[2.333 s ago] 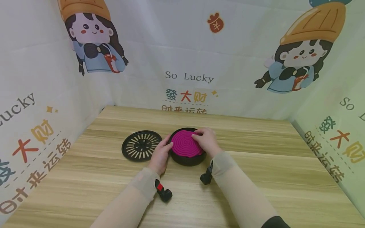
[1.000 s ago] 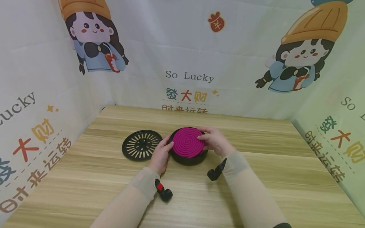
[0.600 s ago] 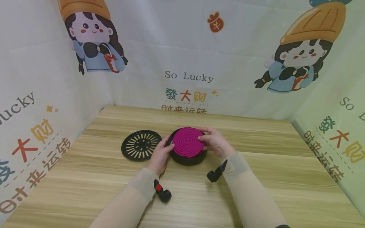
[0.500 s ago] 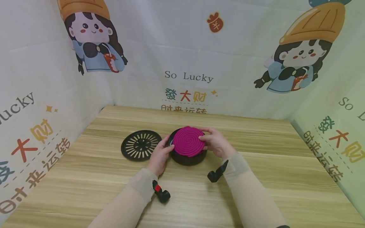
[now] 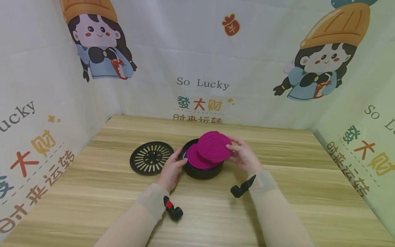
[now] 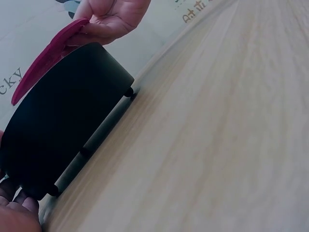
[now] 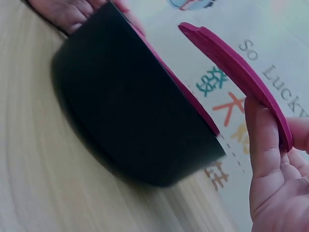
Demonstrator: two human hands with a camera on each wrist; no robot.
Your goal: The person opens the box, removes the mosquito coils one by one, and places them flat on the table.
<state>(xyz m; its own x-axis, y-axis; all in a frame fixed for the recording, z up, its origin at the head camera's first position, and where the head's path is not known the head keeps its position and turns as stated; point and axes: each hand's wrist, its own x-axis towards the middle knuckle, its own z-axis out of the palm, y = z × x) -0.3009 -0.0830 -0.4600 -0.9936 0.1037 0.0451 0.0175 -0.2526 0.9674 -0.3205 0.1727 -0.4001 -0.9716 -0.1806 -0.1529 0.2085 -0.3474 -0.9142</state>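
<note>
My right hand (image 5: 246, 157) pinches a magenta spiral disc (image 5: 215, 146) by its right edge, tilted above a round black bowl (image 5: 203, 174). A second magenta spiral disc (image 5: 195, 158) lies inside the bowl, partly covered by the raised one, with a blue-purple edge showing around it. My left hand (image 5: 170, 170) grips the bowl's left side, thumb at the rim. In the right wrist view the raised disc (image 7: 241, 75) stands apart from the bowl (image 7: 125, 106), between my right thumb and fingers. The left wrist view shows small feet under the bowl (image 6: 63, 111).
A black slotted round lid (image 5: 148, 151) with a central knob lies on the wooden table (image 5: 277, 164), left of the bowl and close to my left hand. Printed cloth (image 5: 148, 55) hangs behind the table and at both sides.
The top magenta disc has risen off the bowl and shifted right with my right hand, uncovering another magenta disc underneath. My left hand keeps its place on the bowl.
</note>
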